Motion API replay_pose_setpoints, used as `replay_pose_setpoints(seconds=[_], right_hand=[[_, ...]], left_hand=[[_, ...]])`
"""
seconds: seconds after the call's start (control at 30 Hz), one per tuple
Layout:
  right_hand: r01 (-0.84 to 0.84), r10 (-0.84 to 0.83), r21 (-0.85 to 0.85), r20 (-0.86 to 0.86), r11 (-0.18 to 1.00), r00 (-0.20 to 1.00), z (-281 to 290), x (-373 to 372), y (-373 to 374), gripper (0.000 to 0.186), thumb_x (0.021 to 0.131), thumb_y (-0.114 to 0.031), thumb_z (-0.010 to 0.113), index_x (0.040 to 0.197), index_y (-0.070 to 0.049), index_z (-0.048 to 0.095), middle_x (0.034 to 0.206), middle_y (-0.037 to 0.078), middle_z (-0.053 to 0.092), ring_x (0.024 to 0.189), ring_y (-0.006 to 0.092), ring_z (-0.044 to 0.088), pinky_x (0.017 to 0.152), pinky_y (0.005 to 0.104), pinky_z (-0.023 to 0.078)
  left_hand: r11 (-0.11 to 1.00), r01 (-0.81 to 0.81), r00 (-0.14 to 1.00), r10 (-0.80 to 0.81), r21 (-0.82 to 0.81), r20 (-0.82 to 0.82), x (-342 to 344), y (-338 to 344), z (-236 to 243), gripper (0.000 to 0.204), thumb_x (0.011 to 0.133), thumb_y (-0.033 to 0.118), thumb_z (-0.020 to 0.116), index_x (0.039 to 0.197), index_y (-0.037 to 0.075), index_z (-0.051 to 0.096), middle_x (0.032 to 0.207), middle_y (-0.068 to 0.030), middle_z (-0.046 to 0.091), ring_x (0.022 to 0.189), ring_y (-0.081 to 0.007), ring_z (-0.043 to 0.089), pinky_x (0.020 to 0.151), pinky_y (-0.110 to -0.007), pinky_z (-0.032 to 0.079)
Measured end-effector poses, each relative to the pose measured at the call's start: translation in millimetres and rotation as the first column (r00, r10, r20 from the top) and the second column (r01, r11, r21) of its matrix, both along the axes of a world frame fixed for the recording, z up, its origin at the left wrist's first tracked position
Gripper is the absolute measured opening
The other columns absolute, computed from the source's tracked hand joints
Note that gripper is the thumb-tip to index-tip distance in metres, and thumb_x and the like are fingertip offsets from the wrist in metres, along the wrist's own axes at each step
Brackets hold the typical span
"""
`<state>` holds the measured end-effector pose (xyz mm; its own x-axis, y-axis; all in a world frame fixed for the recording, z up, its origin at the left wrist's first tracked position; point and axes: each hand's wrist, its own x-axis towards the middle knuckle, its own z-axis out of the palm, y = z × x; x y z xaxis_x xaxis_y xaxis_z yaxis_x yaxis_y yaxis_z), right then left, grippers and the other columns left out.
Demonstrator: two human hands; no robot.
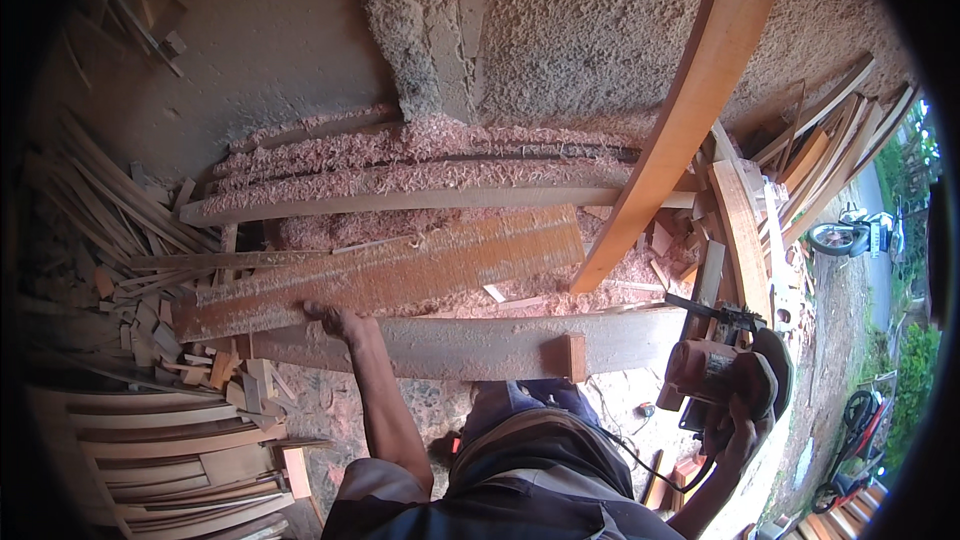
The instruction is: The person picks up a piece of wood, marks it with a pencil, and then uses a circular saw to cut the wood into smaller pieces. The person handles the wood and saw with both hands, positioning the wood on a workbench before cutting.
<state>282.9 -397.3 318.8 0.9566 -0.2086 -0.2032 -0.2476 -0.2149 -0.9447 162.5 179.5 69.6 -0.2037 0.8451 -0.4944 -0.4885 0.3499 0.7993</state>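
A wide brown board [400, 270], dusted with shavings, lies slantwise across the bench. My left hand [335, 320] grips its near edge toward the left end, the fingers bent at the rim. At the far right, my right hand [738, 432] is wrapped around the handle of a circular saw [700, 368], held beside the right end of the bench, apart from the brown board. The saw has a reddish motor housing and a dark guard. Between me and the board runs a curved grey plank [480, 345], with a small wood block [576, 357] against its near side.
A long orange-brown plank [690, 110] leans against the rough wall [570, 30]. Curved beams [440, 195] covered in pink shavings lie behind the board. Offcuts [150, 330] and stacked curved slats [180, 450] fill the left. A power cord [640, 465] hangs near my body. Motorcycles [845, 238] stand outside.
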Motion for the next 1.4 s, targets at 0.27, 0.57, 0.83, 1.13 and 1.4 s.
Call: replay_pose_setpoints(seconds=[0.27,0.57,0.83,1.13,1.4], right_hand=[[0.021,-0.023,0.069,0.031,0.997,0.999,-21,-11,11,0.041,0.084,-0.009,0.068,0.122,0.003,0.063,0.065,0.002,0.058,0.044,0.0082,0.049,0.037,0.0234,0.037],[0.099,-0.101,-0.047,-0.034,0.994,0.994,-28,-10,37,0.042,0.078,-0.002,0.068,0.120,0.000,0.068,0.080,0.000,0.064,0.056,0.0056,0.055,0.050,0.0229,0.043],[0.146,-0.146,-0.005,-0.038,0.989,0.989,-24,-8,52,0.046,0.075,0.004,0.068,0.120,-0.002,0.068,0.095,-0.001,0.068,0.074,0.0064,0.060,0.065,0.0237,0.050],[0.123,-0.117,0.073,-0.082,0.990,0.990,-26,-7,34,0.045,0.079,-0.002,0.075,0.123,-0.004,0.067,0.106,0.002,0.071,0.096,0.0110,0.064,0.089,0.0297,0.053],[0.064,-0.065,-0.055,-0.031,0.996,0.997,-45,-4,4,0.043,0.077,-0.010,0.080,0.118,-0.003,0.068,0.107,0.006,0.072,0.099,0.0130,0.064,0.091,0.0317,0.052]], left_hand=[[0.992,0.127,0.992,-0.127,-0.019,0.011,157,112,-16,0.085,0.097,0.059,0.056,0.152,-0.001,0.033,0.151,-0.0210,0.044,0.133,-0.0422,0.050,0.103,-0.056,0.054],[0.926,0.308,0.950,-0.312,-0.218,0.014,231,134,-88,0.080,0.098,0.053,0.060,0.151,-0.001,0.034,0.149,-0.0211,0.045,0.133,-0.0415,0.050,0.100,-0.054,0.057],[0.835,0.499,0.859,-0.441,-0.233,0.259,216,136,-102,0.072,0.097,0.053,0.061,0.151,0.010,0.038,0.151,-0.0182,0.043,0.135,-0.0380,0.048,0.098,-0.053,0.058],[0.839,0.486,0.865,-0.424,-0.243,0.267,225,144,-135,0.054,0.098,0.035,0.062,0.140,0.003,0.050,0.141,-0.0215,0.049,0.129,-0.0393,0.052,0.094,-0.055,0.060],[0.763,0.634,0.755,-0.646,0.122,0.113,224,117,-143,0.065,0.095,0.043,0.067,0.144,0.005,0.048,0.144,-0.0188,0.050,0.130,-0.0376,0.052,0.102,-0.052,0.055]])
